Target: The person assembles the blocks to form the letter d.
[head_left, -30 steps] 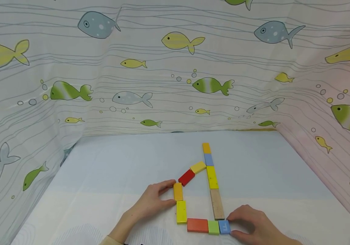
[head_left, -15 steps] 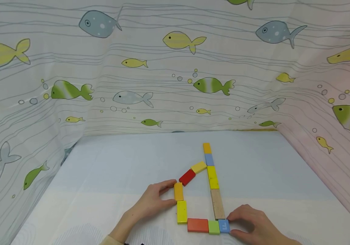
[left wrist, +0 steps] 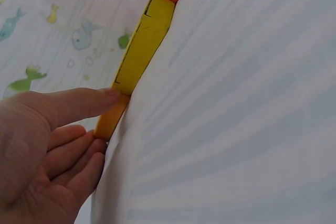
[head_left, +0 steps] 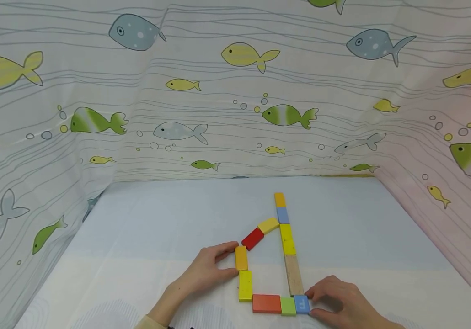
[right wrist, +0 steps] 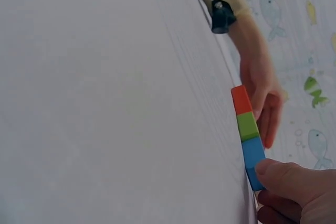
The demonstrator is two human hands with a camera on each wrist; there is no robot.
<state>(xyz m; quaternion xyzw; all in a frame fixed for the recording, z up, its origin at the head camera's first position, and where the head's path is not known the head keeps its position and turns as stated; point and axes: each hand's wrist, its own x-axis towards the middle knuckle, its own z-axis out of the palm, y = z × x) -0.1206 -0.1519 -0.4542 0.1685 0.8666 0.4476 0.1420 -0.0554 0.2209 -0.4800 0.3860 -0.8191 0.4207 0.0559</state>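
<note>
In the head view, flat toy blocks lie on the table in a closed outline with one long side running on toward the back. My left hand [head_left: 207, 267] pinches the orange block [head_left: 241, 258] on the outline's left side, thumb at its near end and fingers at its far end. Below it sits a yellow block [head_left: 245, 285]. My right hand [head_left: 342, 299] pinches the blue block [head_left: 302, 304] at the near right corner, thumb and forefinger at its outer corners. Beside that block are a green square block [head_left: 288, 306] and a red-orange block [head_left: 266, 304].
A bare wood block [head_left: 294, 275], a yellow block [head_left: 287, 239], a pale blue block [head_left: 282, 215] and a small orange block [head_left: 279, 199] form the long right line. A dark red block [head_left: 253, 239] and a pale yellow block [head_left: 268, 225] slant up to it. Fish-print curtains [head_left: 202, 105] surround the table.
The head view has drifted slightly. My right hand's blue block has turned a little and sits straighter against the green one. My left hand stays at the orange block.
</note>
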